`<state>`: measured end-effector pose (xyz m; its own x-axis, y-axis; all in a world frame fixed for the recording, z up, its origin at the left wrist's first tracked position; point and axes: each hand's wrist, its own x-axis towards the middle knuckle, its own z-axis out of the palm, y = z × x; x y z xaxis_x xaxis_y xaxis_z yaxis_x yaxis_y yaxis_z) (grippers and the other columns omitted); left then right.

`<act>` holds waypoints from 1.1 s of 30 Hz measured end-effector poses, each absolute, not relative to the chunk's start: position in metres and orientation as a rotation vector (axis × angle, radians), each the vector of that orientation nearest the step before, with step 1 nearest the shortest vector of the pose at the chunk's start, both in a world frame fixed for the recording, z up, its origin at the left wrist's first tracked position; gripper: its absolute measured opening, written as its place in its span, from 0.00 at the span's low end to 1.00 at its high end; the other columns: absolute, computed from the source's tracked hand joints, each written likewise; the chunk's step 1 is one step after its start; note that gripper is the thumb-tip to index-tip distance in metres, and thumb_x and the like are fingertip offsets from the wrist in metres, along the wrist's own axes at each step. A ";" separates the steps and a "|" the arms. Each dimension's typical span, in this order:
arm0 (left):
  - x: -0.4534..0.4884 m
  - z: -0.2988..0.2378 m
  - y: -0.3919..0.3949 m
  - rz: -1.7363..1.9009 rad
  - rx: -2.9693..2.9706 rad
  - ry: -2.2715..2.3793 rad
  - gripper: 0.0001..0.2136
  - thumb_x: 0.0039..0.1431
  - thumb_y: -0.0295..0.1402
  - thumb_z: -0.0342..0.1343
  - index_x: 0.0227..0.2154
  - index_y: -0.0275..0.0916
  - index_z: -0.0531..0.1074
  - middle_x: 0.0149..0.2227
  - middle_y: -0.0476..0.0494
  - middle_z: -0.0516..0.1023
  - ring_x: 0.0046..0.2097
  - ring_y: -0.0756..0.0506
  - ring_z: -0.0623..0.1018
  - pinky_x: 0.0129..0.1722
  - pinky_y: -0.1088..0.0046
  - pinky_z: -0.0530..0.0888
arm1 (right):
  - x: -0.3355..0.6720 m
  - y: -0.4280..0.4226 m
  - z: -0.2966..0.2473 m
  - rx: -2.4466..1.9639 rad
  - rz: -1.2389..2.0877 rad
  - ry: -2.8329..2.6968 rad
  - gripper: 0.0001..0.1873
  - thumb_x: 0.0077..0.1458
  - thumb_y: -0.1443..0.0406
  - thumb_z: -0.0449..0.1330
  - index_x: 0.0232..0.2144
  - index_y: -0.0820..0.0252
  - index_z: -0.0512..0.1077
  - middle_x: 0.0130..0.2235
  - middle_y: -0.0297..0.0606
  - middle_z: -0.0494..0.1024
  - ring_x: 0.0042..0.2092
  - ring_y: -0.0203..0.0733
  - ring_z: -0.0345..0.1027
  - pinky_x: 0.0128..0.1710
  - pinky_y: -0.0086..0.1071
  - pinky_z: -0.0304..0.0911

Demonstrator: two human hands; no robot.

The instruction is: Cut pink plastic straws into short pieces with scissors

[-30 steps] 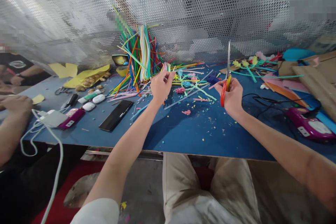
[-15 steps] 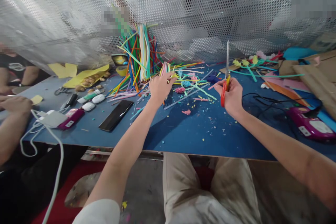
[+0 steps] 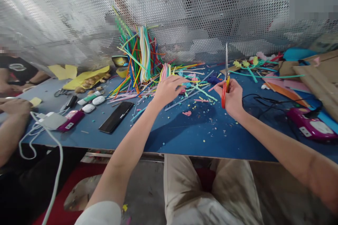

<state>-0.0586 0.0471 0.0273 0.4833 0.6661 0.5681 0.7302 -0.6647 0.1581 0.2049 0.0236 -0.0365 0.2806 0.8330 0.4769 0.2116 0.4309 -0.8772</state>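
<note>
My left hand [image 3: 167, 90] hovers palm down over the pipe cleaner pile, fingers stretched and slightly apart, nothing visible in it. Just beyond it stands a bundle of pink and yellow pipe cleaners [image 3: 166, 71]. Red-and-yellow-handled scissors [image 3: 224, 93] are held in my right hand [image 3: 233, 95], their blades pointing up. A short pink pipe cleaner piece [image 3: 212, 88] sticks out by the fingertips of that hand. Between the hands lies a light green twisted pipe cleaner shape [image 3: 197, 86], with a pink curled piece [image 3: 187, 113] nearer to me.
A tall bunch of pipe cleaners [image 3: 144, 54] leans at the perforated metal screen [image 3: 200, 14]. Left are a phone [image 3: 116, 116], white mice-like cases [image 3: 88, 108], a purple power strip [image 3: 71, 120] and a co-worker's hand [image 3: 16, 106]. Another purple power strip [image 3: 311, 124] and cardboard [image 3: 317, 81] lie right.
My left hand has moved slightly right and towards me from the pink-and-yellow bundle, its fingers straighter. My right hand keeps the scissors upright in nearly the same place.
</note>
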 end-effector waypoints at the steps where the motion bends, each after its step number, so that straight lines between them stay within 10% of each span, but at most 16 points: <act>1: -0.057 0.029 0.043 -0.842 -2.753 -1.167 0.10 0.64 0.41 0.55 0.40 0.46 0.80 0.36 0.46 0.82 0.39 0.47 0.79 0.43 0.70 0.72 | 0.205 0.023 -0.036 -1.088 0.549 -1.250 0.12 0.49 0.59 0.65 0.31 0.55 0.65 0.31 0.32 0.71 0.30 0.35 0.64 0.30 0.33 0.64; 8: -0.052 0.024 0.036 -0.117 -3.450 -1.003 0.11 0.53 0.45 0.64 0.34 0.44 0.80 0.32 0.50 0.81 0.35 0.50 0.78 0.37 0.76 0.70 | 0.204 0.020 -0.033 -1.109 0.569 -1.249 0.11 0.49 0.60 0.65 0.31 0.56 0.66 0.29 0.30 0.70 0.27 0.33 0.59 0.27 0.31 0.59; 33: -0.060 0.023 0.045 0.076 -3.567 -1.153 0.10 0.57 0.45 0.61 0.36 0.46 0.81 0.34 0.51 0.82 0.35 0.50 0.78 0.35 0.77 0.68 | 0.203 0.018 -0.034 -1.069 0.644 -1.278 0.10 0.49 0.63 0.64 0.32 0.56 0.66 0.31 0.32 0.74 0.27 0.33 0.61 0.28 0.32 0.59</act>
